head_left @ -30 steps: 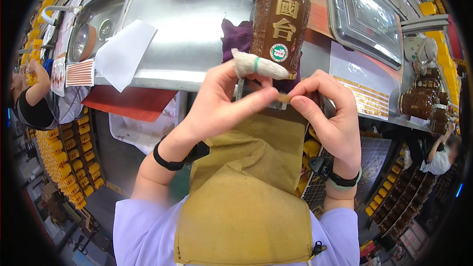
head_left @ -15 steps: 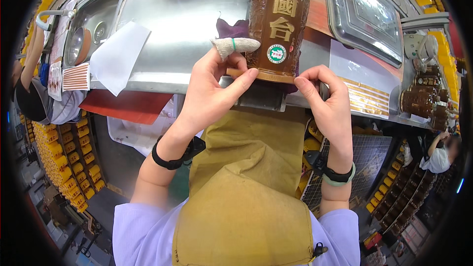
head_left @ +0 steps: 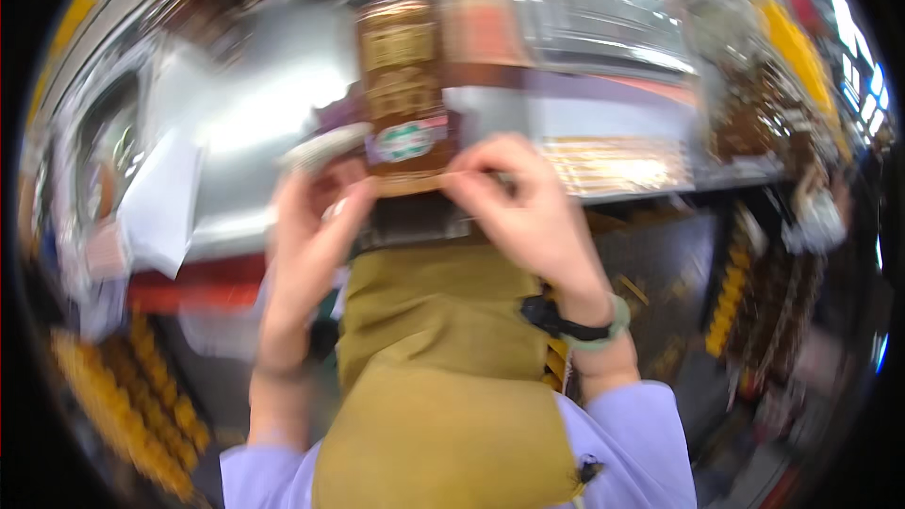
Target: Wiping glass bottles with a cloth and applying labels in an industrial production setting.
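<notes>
Although motion blur softens much of the view, a metal table (head_left: 259, 123) can be made out across the upper half. Below it, filling the bottom centre, is a mustard-yellow apron (head_left: 443, 434). A shiny rectangular tray (head_left: 603, 9) lies at the upper right of the table. At the near edge is a brown bottle (head_left: 403, 90) with gold lettering and a green-and-white label (smeared by the blur), its base toward the apron. Thumb and forefinger of the right hand (head_left: 523, 217) come close together at the base's right corner; the left hand (head_left: 313, 217) is curled at the left corner. Whether either one grips anything, I cannot tell. To the right, gold strips (head_left: 617, 165) lie side by side; to the left is white paper (head_left: 162, 207). A pale finger cover (head_left: 330, 145) tops the left hand.
</notes>
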A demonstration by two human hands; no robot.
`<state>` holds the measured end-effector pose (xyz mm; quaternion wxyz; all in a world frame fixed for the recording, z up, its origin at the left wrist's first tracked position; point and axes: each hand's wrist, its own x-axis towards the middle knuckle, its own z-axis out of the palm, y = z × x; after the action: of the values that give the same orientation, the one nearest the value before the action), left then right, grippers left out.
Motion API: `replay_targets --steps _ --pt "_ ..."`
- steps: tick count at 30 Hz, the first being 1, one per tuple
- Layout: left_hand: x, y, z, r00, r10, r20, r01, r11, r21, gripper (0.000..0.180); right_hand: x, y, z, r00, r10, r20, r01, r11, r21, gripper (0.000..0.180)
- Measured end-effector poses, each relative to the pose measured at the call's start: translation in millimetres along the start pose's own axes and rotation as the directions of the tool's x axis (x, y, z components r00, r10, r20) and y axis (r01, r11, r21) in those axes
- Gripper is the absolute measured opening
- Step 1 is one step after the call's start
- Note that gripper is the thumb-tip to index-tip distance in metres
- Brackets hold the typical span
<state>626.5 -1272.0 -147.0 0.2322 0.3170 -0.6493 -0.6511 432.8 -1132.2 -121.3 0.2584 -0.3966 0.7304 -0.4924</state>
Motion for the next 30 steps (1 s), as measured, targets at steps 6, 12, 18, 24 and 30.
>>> replay_targets --steps 6,12,18,24,30 --pt "21.8 -19.3 -25.2 0.999 -0.018 0.027 0.019 0.999 -0.037 0.03 5.3 -2.9 6.3 0.997 -0.076 -0.032 0.078 0.994 0.075 0.028" --pt "23.6 -48.9 -51.8 0.997 -0.069 0.018 0.072 0.956 -0.285 0.026 1.8 7.7 17.2 0.999 -0.053 -0.002 0.053 0.996 0.074 0.031" --pt "23.6 -51.9 -44.7 1.0 -0.02 0.019 0.021 0.999 -0.042 0.025 -0.2 8.7 17.5 0.999 -0.037 0.009 0.036 0.993 0.117 0.029" --pt "22.6 -23.9 -28.4 0.998 -0.064 0.027 0.066 0.994 -0.084 0.031 0.7 7.5 13.1 0.996 -0.059 -0.069 0.066 0.992 0.107 0.028" --pt "7.5 2.0 -12.5 0.996 -0.064 0.068 0.076 0.977 -0.199 0.04 -4.7 0.0 3.5 0.994 -0.112 0.011 0.11 0.991 0.076 0.012"
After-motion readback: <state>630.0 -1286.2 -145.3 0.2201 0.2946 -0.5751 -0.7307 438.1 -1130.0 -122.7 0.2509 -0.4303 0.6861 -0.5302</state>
